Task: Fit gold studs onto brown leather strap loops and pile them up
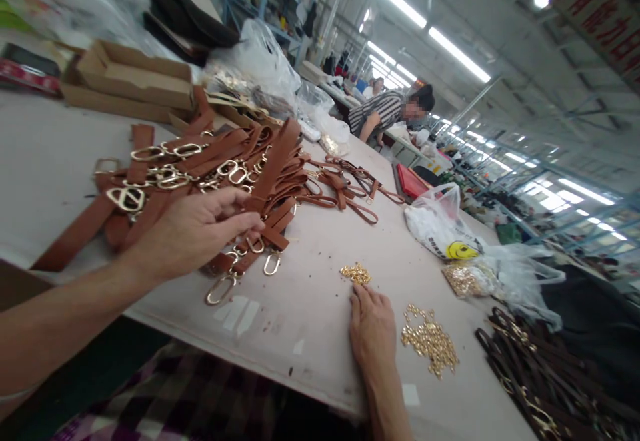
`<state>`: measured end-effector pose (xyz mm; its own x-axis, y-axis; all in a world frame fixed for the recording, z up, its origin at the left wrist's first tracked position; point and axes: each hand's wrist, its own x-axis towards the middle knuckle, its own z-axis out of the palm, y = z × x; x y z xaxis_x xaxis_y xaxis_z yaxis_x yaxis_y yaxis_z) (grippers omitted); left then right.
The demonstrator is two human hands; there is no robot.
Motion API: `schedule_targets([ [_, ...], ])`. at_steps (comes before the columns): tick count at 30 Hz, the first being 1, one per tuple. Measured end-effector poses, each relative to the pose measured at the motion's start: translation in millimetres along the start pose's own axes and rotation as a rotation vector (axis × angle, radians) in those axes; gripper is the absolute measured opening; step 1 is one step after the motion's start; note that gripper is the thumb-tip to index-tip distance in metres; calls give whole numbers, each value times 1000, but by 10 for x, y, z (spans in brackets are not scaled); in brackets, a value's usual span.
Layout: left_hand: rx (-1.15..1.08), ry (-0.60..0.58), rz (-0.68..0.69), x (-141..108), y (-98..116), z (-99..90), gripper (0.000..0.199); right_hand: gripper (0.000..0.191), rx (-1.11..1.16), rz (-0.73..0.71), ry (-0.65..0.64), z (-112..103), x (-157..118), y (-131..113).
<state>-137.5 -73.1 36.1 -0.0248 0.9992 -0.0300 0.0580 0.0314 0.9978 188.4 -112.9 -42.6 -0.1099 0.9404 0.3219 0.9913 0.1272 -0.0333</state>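
My left hand (200, 228) is closed on a brown leather strap (273, 171), thumb and fingers pinching it at the near end of a heap. That heap is made of similar brown straps (170, 194) with gold-coloured oval rings and clasps. Over to the right, my right hand (374, 324) rests on the table, fingertips curled together against a small pile of gold metal pieces (356, 273). Whatever those fingertips pinch, if anything, is too small to make out. A larger scatter of gold metal pieces (431, 341) lies just right of that hand.
Cardboard trays (135, 78) and clear plastic bags (267, 58) stand behind the heap. Thin brown straps (345, 184) lie farther back. White plastic bags (440, 224) and dark straps (545, 374) occupy the right side. A person in a striped shirt (377, 114) leans over a table beyond.
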Motion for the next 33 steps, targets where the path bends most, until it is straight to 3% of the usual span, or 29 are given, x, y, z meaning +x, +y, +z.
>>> schedule_targets([
  [4, -207, -214, -168, -263, -71, 266, 30, 27, 59, -13, 64, 41, -16, 77],
  [8, -368, -315, -309, -469, -257, 488, 39, 22, 105, 21, 94, 29, -44, 91],
  [14, -417, -299, -339, -605, -414, 660, 42, 24, 120, 78, 108, 6, -26, 90],
  [24, -402, -220, -399, -581, -481, 713, 53, 27, 104, 142, 101, -9, -17, 174],
  [28, -414, -233, -408, -594, -523, 707, 55, 25, 81, 111, 24, -34, 78, 247],
  [33, -394, -318, -335, -624, -605, 710, 41, 18, 102, -14, -80, -101, 167, 341],
])
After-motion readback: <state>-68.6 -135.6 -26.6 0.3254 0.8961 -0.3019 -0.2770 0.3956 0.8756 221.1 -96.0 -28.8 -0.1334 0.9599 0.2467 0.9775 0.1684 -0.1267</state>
